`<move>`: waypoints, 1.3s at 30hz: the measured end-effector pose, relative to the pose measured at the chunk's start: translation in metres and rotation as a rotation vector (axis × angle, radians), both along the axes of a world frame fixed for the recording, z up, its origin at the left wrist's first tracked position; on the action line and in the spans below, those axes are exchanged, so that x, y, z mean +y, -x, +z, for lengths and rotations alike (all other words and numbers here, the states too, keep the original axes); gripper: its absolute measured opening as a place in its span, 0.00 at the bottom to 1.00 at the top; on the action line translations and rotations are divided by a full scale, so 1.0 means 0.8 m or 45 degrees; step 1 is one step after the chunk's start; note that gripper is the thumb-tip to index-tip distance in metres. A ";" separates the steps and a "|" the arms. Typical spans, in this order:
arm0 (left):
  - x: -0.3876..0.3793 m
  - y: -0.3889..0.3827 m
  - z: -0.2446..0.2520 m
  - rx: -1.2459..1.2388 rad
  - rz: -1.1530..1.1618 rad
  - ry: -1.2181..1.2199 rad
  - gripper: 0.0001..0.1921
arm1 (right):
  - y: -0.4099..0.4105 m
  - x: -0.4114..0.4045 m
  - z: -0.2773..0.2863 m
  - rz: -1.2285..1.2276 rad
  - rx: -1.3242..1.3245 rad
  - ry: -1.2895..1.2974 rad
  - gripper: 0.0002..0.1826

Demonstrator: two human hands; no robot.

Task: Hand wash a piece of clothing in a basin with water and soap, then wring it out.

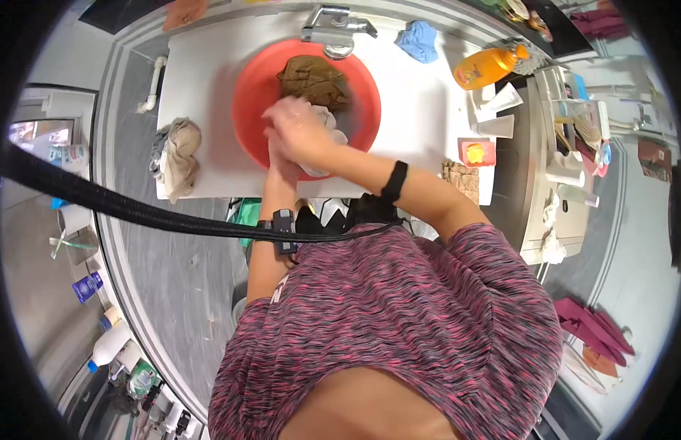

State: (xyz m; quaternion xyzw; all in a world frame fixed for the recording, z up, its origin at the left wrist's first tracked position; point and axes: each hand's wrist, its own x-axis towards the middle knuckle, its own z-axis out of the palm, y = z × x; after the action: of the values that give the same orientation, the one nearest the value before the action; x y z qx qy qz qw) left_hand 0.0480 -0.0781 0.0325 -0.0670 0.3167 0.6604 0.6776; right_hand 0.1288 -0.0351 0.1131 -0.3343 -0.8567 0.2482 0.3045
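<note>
A round red plastic basin (247, 104) stands under a chrome faucet (332, 33). Brown wet cloth (313, 80) lies in its far part. Nearer, a pale cloth (332, 124) bunches under and beside my hands. My right hand (302, 129), slightly blurred, crosses over to the basin's left part, fingers partly spread, and covers much of my left hand (282, 157). The two hands touch or overlap near the wrist of the left one. Whether either hand grips the pale cloth cannot be made out. Both forearms wear black bands.
Left on the white counter (208, 165) lies a beige cloth (182, 157); a blue cloth (418, 41) lies right of the faucet. Farther right are an orange bottle (486, 69), white tubes (497, 126), a red soap dish (486, 153) and a brown cloth (462, 179). A black strap crosses the view.
</note>
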 end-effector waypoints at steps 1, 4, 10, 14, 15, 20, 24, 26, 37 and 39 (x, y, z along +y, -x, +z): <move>0.003 -0.007 0.004 0.005 0.017 -0.040 0.20 | -0.002 -0.003 0.000 -0.017 0.001 -0.013 0.12; 0.005 -0.021 0.016 0.023 0.080 -0.148 0.19 | -0.018 0.007 0.009 -0.002 -0.361 -0.199 0.12; 0.007 -0.015 0.005 0.015 -0.077 -0.189 0.20 | -0.025 0.002 0.001 -0.447 -0.441 -0.045 0.15; 0.021 -0.027 -0.001 -0.095 -0.290 -0.741 0.22 | -0.025 -0.024 0.005 -0.395 -0.080 -0.161 0.19; 0.023 -0.022 -0.003 -0.057 -0.319 -0.691 0.21 | -0.026 -0.023 0.009 -0.350 0.002 -0.036 0.21; 0.015 -0.047 0.013 0.081 -0.099 -0.058 0.20 | -0.059 -0.009 -0.012 -0.428 -0.102 -0.002 0.26; 0.011 -0.044 0.009 -0.066 -0.089 0.008 0.17 | -0.045 0.001 -0.033 -0.653 -0.069 0.349 0.21; 0.018 -0.045 0.011 -0.110 -0.105 -0.055 0.17 | -0.040 0.011 -0.042 -0.755 -0.065 0.320 0.18; 0.018 -0.030 0.019 -0.190 -0.175 -0.191 0.15 | -0.028 0.038 -0.029 -0.643 -0.088 0.269 0.13; 0.011 -0.028 0.031 -0.209 -0.175 -0.151 0.15 | -0.024 0.029 -0.035 -0.682 -0.087 0.218 0.13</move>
State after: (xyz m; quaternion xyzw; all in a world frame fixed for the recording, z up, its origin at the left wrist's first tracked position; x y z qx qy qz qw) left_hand 0.0705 -0.0691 0.0572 -0.0589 0.2244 0.6222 0.7477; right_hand 0.1476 -0.0117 0.0853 -0.5816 -0.7235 0.2189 0.3007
